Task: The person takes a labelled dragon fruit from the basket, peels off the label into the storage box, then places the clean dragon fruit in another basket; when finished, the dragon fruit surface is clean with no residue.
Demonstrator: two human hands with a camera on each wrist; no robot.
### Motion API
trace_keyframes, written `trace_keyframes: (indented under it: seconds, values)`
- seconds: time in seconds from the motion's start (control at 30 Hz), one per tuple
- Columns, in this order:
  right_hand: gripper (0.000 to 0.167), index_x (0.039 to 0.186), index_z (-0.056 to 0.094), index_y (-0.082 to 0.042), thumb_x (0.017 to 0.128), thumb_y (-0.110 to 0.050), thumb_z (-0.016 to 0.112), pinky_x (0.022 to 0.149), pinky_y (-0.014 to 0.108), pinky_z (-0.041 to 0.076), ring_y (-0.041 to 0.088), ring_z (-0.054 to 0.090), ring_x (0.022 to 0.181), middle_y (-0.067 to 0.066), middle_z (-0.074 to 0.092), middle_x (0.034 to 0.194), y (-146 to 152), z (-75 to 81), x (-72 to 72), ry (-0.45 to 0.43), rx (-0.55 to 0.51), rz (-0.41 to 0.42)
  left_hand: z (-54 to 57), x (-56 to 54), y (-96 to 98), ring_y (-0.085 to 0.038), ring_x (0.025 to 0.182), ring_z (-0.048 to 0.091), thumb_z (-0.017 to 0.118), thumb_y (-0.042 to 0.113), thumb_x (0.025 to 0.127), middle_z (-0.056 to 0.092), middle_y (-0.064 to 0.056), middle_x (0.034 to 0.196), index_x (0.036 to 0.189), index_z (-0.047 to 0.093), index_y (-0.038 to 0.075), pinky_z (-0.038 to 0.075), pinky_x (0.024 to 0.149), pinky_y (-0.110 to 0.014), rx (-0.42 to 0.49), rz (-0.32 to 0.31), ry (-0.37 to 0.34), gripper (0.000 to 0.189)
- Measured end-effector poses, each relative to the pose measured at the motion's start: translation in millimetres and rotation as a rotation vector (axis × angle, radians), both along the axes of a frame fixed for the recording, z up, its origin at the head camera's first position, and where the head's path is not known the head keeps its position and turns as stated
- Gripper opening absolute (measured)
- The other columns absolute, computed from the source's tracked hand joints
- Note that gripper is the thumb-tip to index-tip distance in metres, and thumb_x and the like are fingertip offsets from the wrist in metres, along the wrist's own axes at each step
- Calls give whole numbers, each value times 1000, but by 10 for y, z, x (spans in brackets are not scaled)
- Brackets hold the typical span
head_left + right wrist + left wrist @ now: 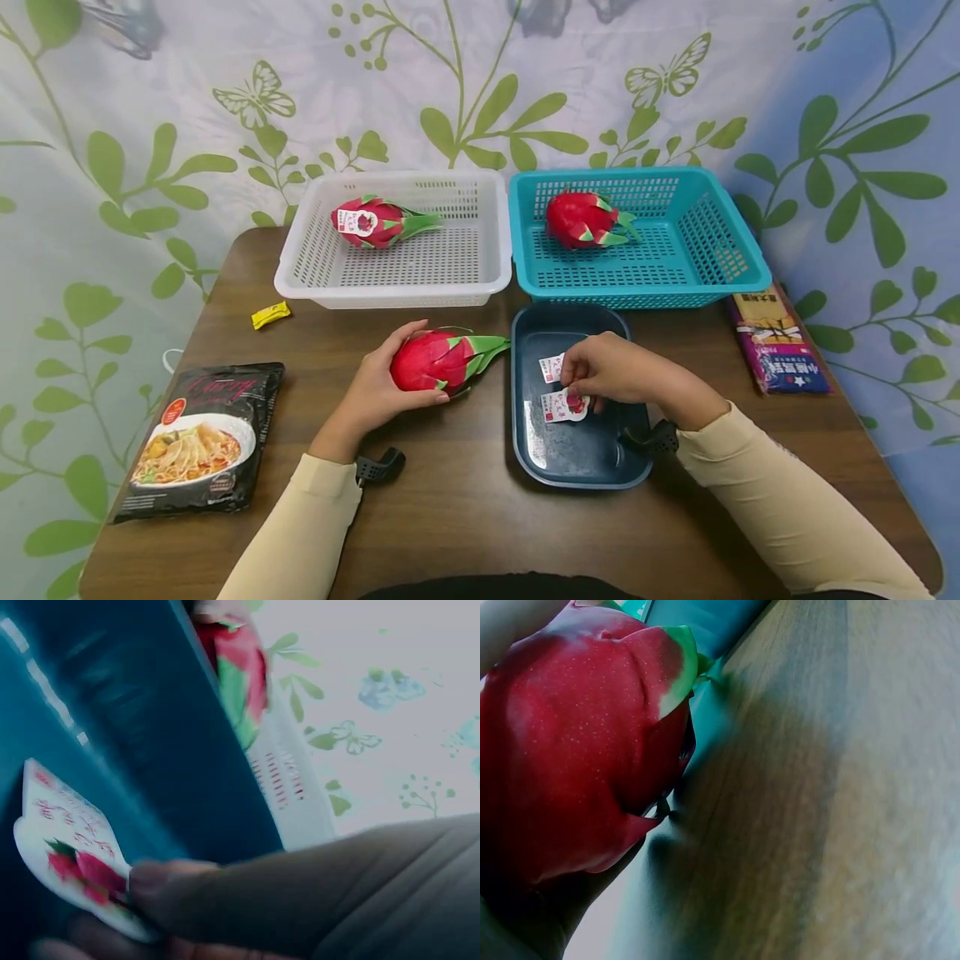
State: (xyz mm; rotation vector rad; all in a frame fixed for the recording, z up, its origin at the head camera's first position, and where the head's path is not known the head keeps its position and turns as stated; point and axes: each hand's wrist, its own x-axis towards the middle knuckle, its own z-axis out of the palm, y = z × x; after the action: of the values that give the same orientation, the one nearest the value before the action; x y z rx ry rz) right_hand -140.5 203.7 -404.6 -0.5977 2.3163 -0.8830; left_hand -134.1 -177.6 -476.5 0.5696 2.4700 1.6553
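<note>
My left hand (378, 379) grips a red dragon fruit (431, 362) with green-tipped scales, thumb along the near side and fingers over the far side. The fruit is close over the wooden table, its leafy end pointing right at the dark blue tray (525, 450). In the left wrist view the dragon fruit (577, 750) fills the left side. My right hand (618, 371) is over the tray, pinching a white label (564, 406) with a dragon fruit picture. In the right wrist view the label (82, 862) meets my thumb. Another label (551, 367) lies partly behind the fingers.
Behind stand a white basket (393, 292) with a labelled dragon fruit (375, 222) and a turquoise basket (645, 293) with an unlabelled one (581, 218). A black food packet (198, 442) and a small yellow packet (270, 315) lie left, a colourful packet (783, 342) right.
</note>
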Motion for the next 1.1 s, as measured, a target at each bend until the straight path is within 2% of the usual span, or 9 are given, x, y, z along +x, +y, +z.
trace_keyframes:
  seconds: [0.17,0.33,0.5,0.67,0.77,0.87,1.0,1.1]
  values:
    - [7,100,74,-5,96,0,76,58,27,58,15,63,59,2,68,84,-61,-40,28,113,156,-25,18,5,4,-28,130,53,99,28,74,55,1,148,158,43,17,58,92,-46,0,1,2,101]
    - [5,98,77,-6,94,-4,78,61,28,57,15,59,69,1,68,85,-114,-67,48,259,264,5,42,11,11,-25,128,55,99,25,73,56,3,146,157,45,17,57,95,-47,3,10,5,101]
    - [8,101,80,-4,94,-4,78,64,31,60,16,61,72,5,72,89,-150,-69,71,331,326,-3,23,20,7,-26,128,54,98,23,74,56,3,146,157,45,18,57,94,-48,3,16,-7,99]
    - [13,105,80,-2,94,-7,79,67,34,62,16,64,72,9,75,93,-144,-12,127,410,319,-86,19,14,13,-26,128,54,98,23,74,56,3,146,157,45,18,57,94,-49,9,15,0,99]
    - [14,105,79,-1,94,-8,81,68,37,62,18,65,74,7,75,91,-70,34,148,457,224,-167,27,13,17,-26,129,54,98,25,74,56,3,146,157,45,18,58,93,-48,5,16,2,99]
    - [14,108,79,-5,97,-13,79,70,37,61,22,66,79,5,74,93,63,78,177,461,50,-304,22,13,16,-26,129,53,99,27,74,55,4,147,157,44,18,58,92,-47,0,16,7,100]
    - [24,116,73,-4,103,-25,73,69,32,60,28,66,84,9,71,99,220,111,229,348,-300,-570,3,6,17,-26,129,54,99,25,73,57,3,146,156,46,17,59,91,-46,14,16,19,99]
    - [35,123,66,1,103,-26,73,72,28,61,28,65,89,15,67,105,291,83,229,203,-619,-795,3,4,22,-25,128,55,100,20,72,58,2,145,155,47,16,58,92,-45,33,26,23,98]
